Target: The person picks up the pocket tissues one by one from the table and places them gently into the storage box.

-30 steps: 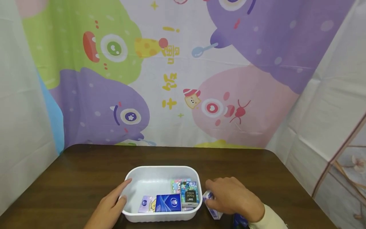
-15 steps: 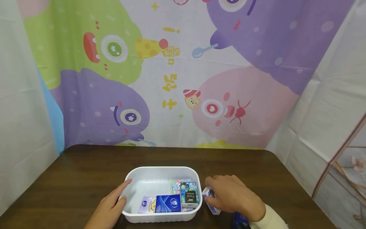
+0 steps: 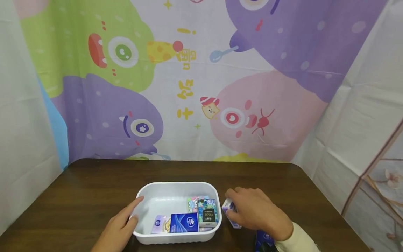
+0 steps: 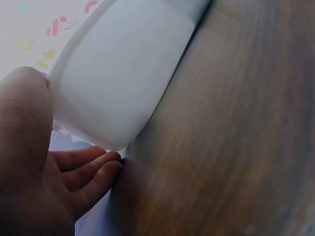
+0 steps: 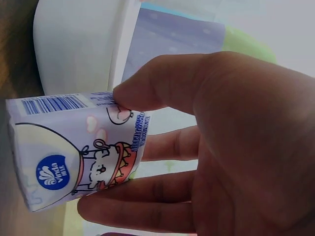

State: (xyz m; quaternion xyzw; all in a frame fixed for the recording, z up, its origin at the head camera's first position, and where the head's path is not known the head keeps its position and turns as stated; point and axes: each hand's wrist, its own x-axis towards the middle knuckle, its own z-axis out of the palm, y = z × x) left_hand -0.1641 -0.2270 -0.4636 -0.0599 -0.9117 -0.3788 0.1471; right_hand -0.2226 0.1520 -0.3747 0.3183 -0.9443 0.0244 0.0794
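Observation:
In the head view my right hand [image 3: 258, 213] grips a pale purple tissue pack [image 3: 232, 223] just right of the white plastic bin [image 3: 174, 238]. The right wrist view shows the pack's cartoon print, barcode and blue Vinda logo [image 5: 52, 172], with thumb on one side and fingers on the other. At the bin's left end is my left hand [image 3: 118, 229], holding it. Its thumb [image 4: 27, 105] reaches over the rim, while other fingers [image 4: 93, 184] curl by the outer wall. Inside the bin lie a dark blue tissue pack [image 3: 183, 223], a Face-labelled pack [image 3: 207, 211] and a purple pack [image 3: 158, 225].
Partly hidden under my right wrist, another dark blue pack [image 3: 263, 239] lies on the brown wooden table [image 3: 104, 185]. A green-and-pink patterned pack [image 3: 191, 203] sits at the bin's back right. Cartoon cloth [image 3: 185, 140] hangs behind the table.
The held tissue pack has risen slightly and turned, with its near end moving away from me. My left hand keeps its place at the bin. The head view has shifted a little.

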